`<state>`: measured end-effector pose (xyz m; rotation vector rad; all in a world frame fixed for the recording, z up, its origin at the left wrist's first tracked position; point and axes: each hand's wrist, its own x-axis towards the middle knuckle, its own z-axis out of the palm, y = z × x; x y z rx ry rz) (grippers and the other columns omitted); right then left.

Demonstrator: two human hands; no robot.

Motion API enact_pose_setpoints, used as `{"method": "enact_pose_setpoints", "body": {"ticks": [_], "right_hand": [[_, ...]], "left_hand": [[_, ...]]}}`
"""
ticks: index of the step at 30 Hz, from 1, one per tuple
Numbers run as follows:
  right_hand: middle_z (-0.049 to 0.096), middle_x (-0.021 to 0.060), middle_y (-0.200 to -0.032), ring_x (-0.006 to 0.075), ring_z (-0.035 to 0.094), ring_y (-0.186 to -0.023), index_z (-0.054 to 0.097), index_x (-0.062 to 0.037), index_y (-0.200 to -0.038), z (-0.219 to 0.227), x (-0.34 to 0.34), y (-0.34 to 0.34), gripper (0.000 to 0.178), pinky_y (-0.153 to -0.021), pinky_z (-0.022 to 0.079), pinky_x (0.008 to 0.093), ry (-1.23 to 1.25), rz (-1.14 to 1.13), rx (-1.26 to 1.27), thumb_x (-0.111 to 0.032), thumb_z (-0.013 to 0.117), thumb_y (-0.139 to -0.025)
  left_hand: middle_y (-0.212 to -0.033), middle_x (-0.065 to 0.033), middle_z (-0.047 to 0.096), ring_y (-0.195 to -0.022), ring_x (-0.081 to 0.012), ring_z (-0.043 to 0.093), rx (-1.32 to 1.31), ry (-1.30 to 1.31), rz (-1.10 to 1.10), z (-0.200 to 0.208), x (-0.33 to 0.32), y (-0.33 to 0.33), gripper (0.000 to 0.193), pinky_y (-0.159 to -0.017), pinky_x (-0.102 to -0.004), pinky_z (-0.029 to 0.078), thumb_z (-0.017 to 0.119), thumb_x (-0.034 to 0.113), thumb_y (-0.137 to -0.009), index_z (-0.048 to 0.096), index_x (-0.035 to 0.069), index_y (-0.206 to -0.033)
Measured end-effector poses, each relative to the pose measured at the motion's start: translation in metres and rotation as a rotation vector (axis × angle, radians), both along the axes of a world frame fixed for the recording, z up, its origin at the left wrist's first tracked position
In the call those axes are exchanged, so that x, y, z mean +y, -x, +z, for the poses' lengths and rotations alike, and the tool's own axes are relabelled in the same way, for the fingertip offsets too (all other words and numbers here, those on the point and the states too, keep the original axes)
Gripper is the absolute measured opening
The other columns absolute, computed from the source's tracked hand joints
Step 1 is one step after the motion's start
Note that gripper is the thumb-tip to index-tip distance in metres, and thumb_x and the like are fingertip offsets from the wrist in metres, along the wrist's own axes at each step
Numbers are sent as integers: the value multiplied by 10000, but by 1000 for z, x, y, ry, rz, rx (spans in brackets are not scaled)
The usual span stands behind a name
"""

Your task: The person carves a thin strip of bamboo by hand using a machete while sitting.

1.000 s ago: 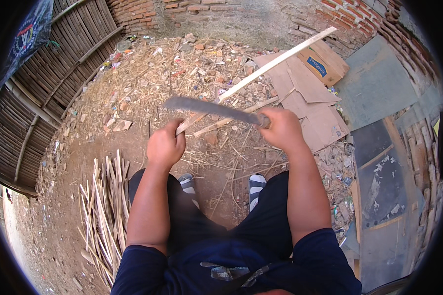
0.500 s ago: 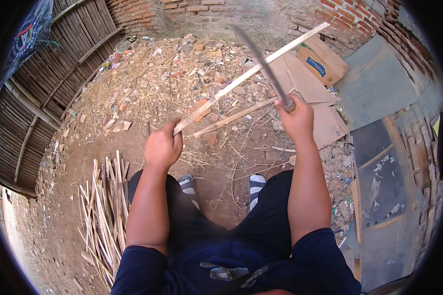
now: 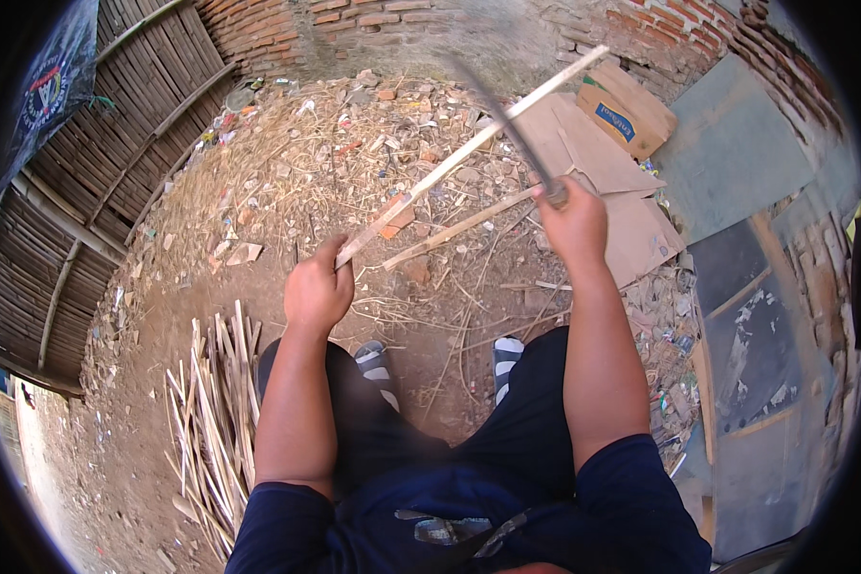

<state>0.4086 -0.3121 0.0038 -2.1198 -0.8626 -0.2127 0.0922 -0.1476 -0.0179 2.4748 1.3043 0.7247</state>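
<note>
My left hand (image 3: 319,291) is closed around the near end of a long, pale bamboo strip (image 3: 459,157), which slants up and away to the right. In my right hand (image 3: 575,222) is the handle of a machete (image 3: 518,141) with a dark, gently curved blade. The blade crosses the strip in the picture, its far end smeared by motion; whether the two touch I cannot tell. Below them another bamboo strip (image 3: 461,230) lies slanting, with its right end close to my right hand.
A pile of split strips (image 3: 218,421) lies by my left leg. Rubble and litter (image 3: 297,182) cover the ground ahead, up to a brick wall (image 3: 392,38). Flattened cardboard (image 3: 631,239), a carton (image 3: 627,110) and grey sheets (image 3: 741,153) lie right; a bamboo fence (image 3: 153,96) stands left.
The strip's far end has shifted a little left, and the machete has moved slightly left with my right hand. Both hands keep their grip. The whole view has tilted slightly.
</note>
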Motion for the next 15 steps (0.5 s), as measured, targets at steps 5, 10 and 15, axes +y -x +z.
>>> {"method": "enact_pose_setpoints", "body": {"ticks": [5,10,15], "right_hand": [[743,193,-835,398,734,-837,762,-119,-1107,-9,-11,-22,339,-735,559,467,-58,-107,-24,-365,809,-879],[731,146,-848,376,723,-840,748,-141,-1032,-9,-2,26,243,-725,558,482,96,286,-179,-239,799,-815],[711,127,-831,373,715,-823,723,-149,-977,-6,10,46,190,-708,558,490,178,433,-317,-177,766,-794]], "left_hand": [[-984,-246,744,-924,-451,717,-8,-7,-45,-8,0,-6,368,-853,-536,568,583,218,-939,721,153,-1275],[-993,-241,748,-924,-446,719,-1,2,-59,-10,1,-10,382,-860,-541,572,579,224,-929,720,157,-1278],[-974,-249,744,-916,-451,717,3,-29,-62,-12,3,-5,377,-858,-542,571,584,231,-931,720,156,-1275]]}}
